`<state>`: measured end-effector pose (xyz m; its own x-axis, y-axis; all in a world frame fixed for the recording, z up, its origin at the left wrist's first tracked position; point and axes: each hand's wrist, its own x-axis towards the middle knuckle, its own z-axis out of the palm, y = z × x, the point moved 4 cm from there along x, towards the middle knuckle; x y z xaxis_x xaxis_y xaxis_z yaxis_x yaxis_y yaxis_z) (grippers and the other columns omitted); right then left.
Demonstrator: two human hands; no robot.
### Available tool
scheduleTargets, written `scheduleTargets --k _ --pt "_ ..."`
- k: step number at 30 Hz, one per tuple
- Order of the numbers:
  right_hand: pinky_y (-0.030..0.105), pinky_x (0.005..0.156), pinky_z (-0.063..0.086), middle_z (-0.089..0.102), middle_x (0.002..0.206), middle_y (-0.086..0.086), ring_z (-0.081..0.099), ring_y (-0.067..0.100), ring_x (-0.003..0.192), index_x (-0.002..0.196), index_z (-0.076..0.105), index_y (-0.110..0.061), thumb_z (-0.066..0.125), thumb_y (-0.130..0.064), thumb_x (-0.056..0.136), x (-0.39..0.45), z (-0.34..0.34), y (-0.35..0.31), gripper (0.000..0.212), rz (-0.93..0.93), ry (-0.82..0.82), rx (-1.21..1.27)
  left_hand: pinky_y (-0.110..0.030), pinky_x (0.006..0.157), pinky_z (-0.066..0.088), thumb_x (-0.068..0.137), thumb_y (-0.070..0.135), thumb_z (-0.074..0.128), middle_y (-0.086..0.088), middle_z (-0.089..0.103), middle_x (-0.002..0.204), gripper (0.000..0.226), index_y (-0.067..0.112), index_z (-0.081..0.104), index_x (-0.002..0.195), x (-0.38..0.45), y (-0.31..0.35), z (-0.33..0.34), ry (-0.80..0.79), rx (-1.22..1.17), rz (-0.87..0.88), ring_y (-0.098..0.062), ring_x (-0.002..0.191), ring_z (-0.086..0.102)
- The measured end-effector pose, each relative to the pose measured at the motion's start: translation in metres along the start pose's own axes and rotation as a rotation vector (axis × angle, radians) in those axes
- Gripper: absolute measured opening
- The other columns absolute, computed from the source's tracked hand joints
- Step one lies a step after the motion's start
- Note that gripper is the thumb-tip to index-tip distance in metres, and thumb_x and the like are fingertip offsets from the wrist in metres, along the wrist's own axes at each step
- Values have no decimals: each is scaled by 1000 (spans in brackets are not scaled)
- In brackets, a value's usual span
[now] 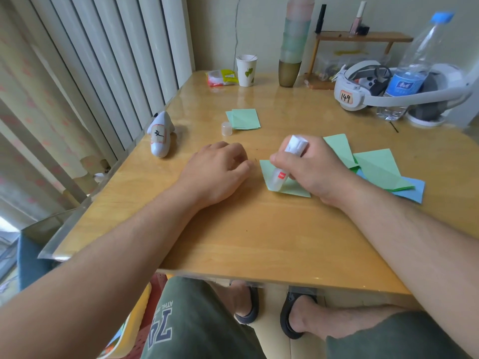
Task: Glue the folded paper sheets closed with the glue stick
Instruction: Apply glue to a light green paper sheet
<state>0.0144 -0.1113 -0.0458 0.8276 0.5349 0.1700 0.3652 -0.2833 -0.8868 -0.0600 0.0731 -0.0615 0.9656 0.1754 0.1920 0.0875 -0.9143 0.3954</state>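
Observation:
My right hand grips a white glue stick, tilted with its tip down on a light green folded paper sheet lying in the middle of the wooden table. My left hand rests on the table just left of that sheet, fingers loosely curled and holding nothing. The glue stick's clear cap stands farther back. Beside the cap lies a small stack of green folded sheets. To the right of my right hand spreads a loose pile of green and blue sheets.
A white controller lies near the table's left edge. At the back stand a paper cup, a snack packet, stacked tumblers, a white headset, a water bottle and a small wooden shelf. Curtains hang left.

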Motion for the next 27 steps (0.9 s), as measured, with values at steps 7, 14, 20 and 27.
scheduleTargets --k 7,14,20,27 --pt "35 63 39 57 64 5 47 12 61 75 60 -16 69 -41 78 -12 7 -3 26 -83 -92 -116 -38 99 29 68 83 48 12 50 117 54 39 50 100 1 -2 6 -111 23 14 -19 116 39" --pt "31 63 42 63 61 -7 52 11 60 74 61 -16 72 -27 85 -16 10 -7 19 -91 -109 -137 -39 108 23 63 84 50 13 42 129 55 43 46 99 0 -2 9 -181 60 23 -21 131 32" --pt "34 63 44 64 64 1 53 18 62 74 61 -18 67 -34 78 -18 12 -10 18 -92 -123 -143 -38 109 21 63 84 48 13 39 128 57 42 45 101 0 0 10 -204 87 8 -21 135 30" --pt "20 56 44 57 59 -8 52 8 58 73 62 -16 69 -27 77 -10 -9 -22 14 -77 -16 220 -37 109 20 68 79 58 13 38 129 52 42 44 102 0 2 7 -217 47 2 -20 134 29"
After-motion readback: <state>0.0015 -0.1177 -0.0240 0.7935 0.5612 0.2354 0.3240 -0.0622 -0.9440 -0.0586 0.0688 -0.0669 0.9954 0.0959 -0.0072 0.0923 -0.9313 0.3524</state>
